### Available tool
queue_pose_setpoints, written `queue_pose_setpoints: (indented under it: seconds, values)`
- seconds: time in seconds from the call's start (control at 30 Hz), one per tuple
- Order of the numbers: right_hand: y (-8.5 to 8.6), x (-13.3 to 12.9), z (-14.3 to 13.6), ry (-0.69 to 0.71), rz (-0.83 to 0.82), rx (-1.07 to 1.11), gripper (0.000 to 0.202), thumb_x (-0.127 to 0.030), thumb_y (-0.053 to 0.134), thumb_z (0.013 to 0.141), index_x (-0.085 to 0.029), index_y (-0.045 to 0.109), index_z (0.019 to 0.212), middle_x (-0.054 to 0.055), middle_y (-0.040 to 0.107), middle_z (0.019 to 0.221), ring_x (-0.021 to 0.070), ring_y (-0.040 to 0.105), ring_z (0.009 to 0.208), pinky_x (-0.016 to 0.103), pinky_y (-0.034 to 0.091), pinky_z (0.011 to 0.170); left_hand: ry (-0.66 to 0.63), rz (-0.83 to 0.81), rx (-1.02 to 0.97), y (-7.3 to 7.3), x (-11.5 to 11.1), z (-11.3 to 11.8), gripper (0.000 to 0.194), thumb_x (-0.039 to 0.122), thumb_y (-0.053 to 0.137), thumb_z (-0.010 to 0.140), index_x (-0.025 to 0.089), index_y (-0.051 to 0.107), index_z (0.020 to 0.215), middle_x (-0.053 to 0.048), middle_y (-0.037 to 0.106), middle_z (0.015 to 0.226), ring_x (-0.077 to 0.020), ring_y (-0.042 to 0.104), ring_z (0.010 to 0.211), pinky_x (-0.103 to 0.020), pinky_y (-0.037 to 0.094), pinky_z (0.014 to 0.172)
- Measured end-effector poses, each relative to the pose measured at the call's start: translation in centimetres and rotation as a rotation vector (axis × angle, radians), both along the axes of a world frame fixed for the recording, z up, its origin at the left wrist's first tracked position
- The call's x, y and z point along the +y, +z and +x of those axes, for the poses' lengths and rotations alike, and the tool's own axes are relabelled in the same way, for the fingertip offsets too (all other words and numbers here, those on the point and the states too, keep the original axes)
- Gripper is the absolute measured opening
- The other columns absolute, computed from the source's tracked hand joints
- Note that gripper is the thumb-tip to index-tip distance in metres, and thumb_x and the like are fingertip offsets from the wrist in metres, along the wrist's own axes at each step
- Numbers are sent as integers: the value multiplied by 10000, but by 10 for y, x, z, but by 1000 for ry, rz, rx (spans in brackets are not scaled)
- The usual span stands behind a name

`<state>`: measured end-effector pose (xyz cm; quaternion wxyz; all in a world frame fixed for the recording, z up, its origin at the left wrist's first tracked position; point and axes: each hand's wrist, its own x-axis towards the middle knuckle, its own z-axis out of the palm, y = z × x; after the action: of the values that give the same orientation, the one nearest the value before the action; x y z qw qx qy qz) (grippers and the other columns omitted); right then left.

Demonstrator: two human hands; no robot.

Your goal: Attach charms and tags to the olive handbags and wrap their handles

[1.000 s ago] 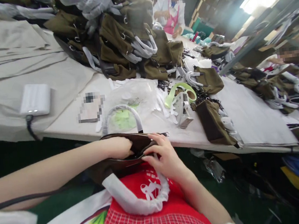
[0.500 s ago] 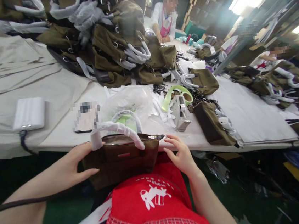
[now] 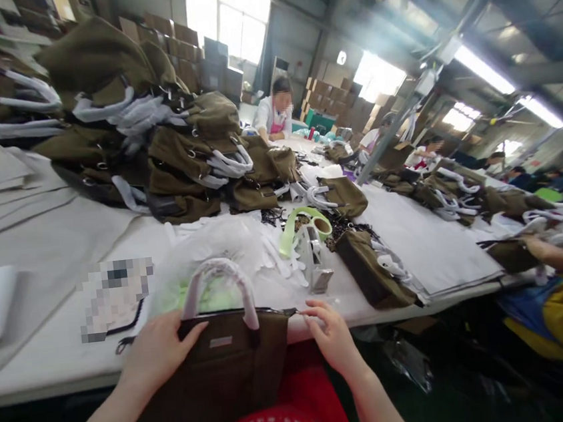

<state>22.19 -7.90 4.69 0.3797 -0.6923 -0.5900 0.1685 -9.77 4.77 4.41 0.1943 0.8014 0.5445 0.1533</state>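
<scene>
Workshop table (image 3: 51, 366): one dark olive bag (image 3: 223, 378), roughly upright at the near edge, between my two hands.
Left hand (image 3: 153, 352): grasping the bag's top corner, thumb on the near face. Right hand (image 3: 328, 333): fingertips pinching the zip end (image 3: 291, 312) opposite. Bag: likely light, soft-walled, apt to sag, not fragile; best held by both top corners, the wrapped handle (image 3: 215, 265) probably being slippery. Beyond: tape dispenser (image 3: 315, 261), on the table. Farther: heap of similar bags (image 3: 178, 158), handles wrapped; farthest, a co-worker (image 3: 262, 120) in white.
</scene>
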Motion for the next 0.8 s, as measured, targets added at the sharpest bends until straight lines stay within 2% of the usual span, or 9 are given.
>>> queue_pose_setpoints:
  seconds: [0.17,0.33,0.47,0.53,0.63,0.73,0.8]
  values:
    - [-2,10,5,-11,21,-5,211,-318,548,908,-220,735,899,121,693,1123,271,645,1065,446,508,954,74,108,131,-22,10,6,442,567,391,892,211,645,829,-121,735,849,-345,694,883,-415,501,803]
    - [2,42,-4,85,0,-35,204,-290,565,897,-193,743,916,108,701,1098,234,644,1054,386,488,967,141,224,211,-25,-5,11,446,512,328,930,184,619,850,-155,720,867,-343,677,920,-422,476,869]
    - [-3,65,-18,134,-102,-105,193,-264,597,878,-183,740,979,104,693,1129,228,626,1090,373,458,1002,244,161,222,-26,-20,7,490,501,287,951,133,603,1015,-175,721,857,-340,693,870,-399,495,782]
    - [-10,69,-26,156,-167,-144,209,-272,594,890,-182,733,1017,107,690,1146,231,615,1113,379,446,1018,251,130,255,-28,-25,5,517,513,265,958,125,602,1017,-175,719,826,-345,696,841,-397,493,744]
    - [-21,68,-35,189,-222,-133,239,-263,519,942,-174,725,1024,103,709,1100,212,630,1075,360,460,998,229,134,307,-30,-28,5,532,519,246,962,138,616,954,-170,718,796,-342,697,834,-399,486,766]
    - [-25,63,-35,167,-203,-86,249,-257,493,952,-169,723,995,100,719,1065,203,642,1040,348,469,978,194,106,360,-28,-23,9,556,508,233,959,122,634,945,-186,722,805,-349,697,838,-418,479,798]
    - [-19,61,-29,145,-142,-65,230,-260,515,936,-173,724,974,99,718,1069,206,643,1034,349,470,972,170,22,381,-23,-16,9,589,517,221,950,102,633,1022,-194,725,814,-364,702,836,-435,488,781]
